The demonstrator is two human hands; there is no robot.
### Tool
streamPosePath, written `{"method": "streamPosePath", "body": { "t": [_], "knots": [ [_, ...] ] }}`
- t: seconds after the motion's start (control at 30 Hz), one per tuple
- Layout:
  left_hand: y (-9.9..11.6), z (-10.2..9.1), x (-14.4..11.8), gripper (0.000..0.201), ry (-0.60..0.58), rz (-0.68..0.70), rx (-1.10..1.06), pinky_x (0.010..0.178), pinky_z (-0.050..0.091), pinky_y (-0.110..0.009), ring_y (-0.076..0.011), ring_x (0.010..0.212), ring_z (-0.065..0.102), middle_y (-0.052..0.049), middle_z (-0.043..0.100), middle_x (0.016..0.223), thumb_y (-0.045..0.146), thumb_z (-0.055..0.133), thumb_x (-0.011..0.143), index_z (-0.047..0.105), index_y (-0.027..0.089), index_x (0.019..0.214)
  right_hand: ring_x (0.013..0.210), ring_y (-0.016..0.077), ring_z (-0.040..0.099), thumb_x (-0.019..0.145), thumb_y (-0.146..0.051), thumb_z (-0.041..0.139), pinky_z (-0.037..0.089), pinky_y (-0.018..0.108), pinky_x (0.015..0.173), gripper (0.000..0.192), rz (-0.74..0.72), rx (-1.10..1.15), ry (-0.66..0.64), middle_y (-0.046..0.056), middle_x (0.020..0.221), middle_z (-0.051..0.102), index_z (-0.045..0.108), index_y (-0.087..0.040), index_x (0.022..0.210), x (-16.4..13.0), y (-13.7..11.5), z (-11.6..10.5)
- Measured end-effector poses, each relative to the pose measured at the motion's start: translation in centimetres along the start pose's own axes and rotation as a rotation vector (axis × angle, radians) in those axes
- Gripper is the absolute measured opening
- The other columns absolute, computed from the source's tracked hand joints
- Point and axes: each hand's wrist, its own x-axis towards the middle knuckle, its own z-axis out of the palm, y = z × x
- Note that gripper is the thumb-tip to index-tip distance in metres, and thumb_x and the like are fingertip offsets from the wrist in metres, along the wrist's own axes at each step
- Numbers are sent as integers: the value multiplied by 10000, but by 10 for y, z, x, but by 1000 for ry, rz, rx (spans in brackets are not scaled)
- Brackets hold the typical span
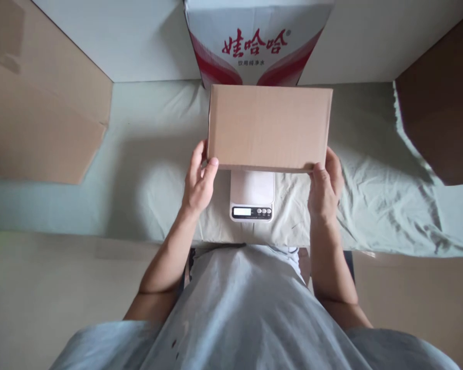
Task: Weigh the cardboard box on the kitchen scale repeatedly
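- Over a small scale [252,198] on the cloth-covered table [370,205], a plain carton [269,127] sits level, hiding most of the platform.
- Left hand [198,182] and right hand [325,189] clasp its near corners, thumbs on top, apparently steadying it.
- Behind it stands a red-printed box [254,43]; the scale's display stays uncovered.

Matt brown cardboard box [269,127] over a smooth, probably plastic white scale [252,196]; wrinkled pale cloth [386,200]; glossy printed carton [254,43] at twelve o'clock.

A wrinkled pale-green sheet [389,195] covers the table before a white wall [131,36].
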Motion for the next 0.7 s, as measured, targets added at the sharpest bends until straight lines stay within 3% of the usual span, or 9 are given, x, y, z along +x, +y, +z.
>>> {"method": "streamPosePath", "body": {
  "t": [0.2, 0.4, 0.57, 0.7],
  "knots": [
    [-23, 12, 43, 654, 12, -54, -3, 1093, 449, -418, -270, 1349, 499, -101, 536, 1443, 635, 571, 814, 469, 262, 1341, 928, 177, 631, 871, -506, 503, 495, 431, 933, 437, 39, 67, 69, 29, 1030, 671, 555, -302, 1254, 35, 23, 25],
    [-47, 22, 60, 659, 60, -160, 36, 1129, 398, -451, -275, 1345, 497, -121, 532, 1439, 614, 571, 817, 465, 224, 1338, 1100, 222, 606, 864, -547, 495, 450, 483, 1032, 464, 44, 23, 46, 54, 1203, 654, 566, -283, 1239, 49, 50, 32],
    [-58, 25, 62, 672, 30, -222, 62, 1150, 369, -467, -281, 1341, 500, -133, 536, 1431, 609, 548, 834, 452, 205, 1363, 1152, 227, 596, 866, -577, 475, 435, 491, 1073, 487, 107, -13, 10, 54, 1209, 664, 560, -292, 1251, 48, 59, 34],
    [-64, 19, 64, 696, 18, -229, 84, 1206, 290, -438, -264, 1449, 365, -115, 402, 1545, 643, 470, 862, 412, 216, 1409, 1244, 223, 567, 865, -617, 450, 456, 483, 1071, 510, 186, 2, 10, 40, 1309, 617, 533, -325, 1275, 44, 63, 30]
  ]
}}
